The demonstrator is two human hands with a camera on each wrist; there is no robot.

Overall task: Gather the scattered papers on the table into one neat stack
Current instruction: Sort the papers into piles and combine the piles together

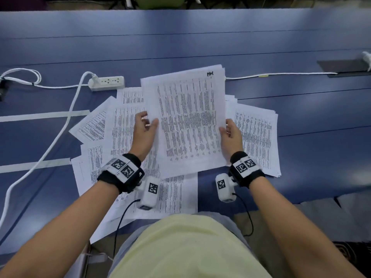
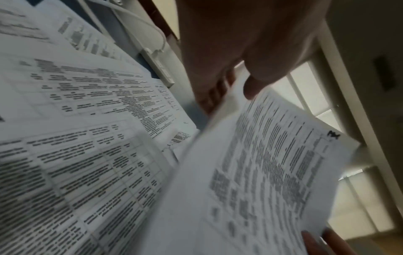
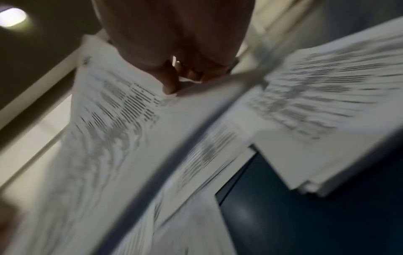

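A sheaf of printed papers [image 1: 186, 121] is lifted above the blue table [image 1: 200, 37], and I hold it at both side edges. My right hand [image 1: 230, 133] pinches its right edge, thumb on top; in the right wrist view the thumb [image 3: 170, 84] presses the sheaf [image 3: 109, 138]. My left hand [image 1: 145, 127] is at the left edge, thumb [image 2: 253, 88] on the sheaf [image 2: 261, 172] and fingers curled beside it. More printed sheets lie loose underneath: an overlapping spread at the left [image 1: 122, 133], a thicker pile at the right [image 1: 257, 137], and sheets near my body [image 1: 176, 193].
A white power strip [image 1: 107, 82] lies just behind the left sheets, and its thick cable [image 1: 60, 133] curves down the table's left side. A thin white cable [image 1: 281, 74] runs to the right. Two white tape strips [image 1: 40, 115] cross the left of the table.
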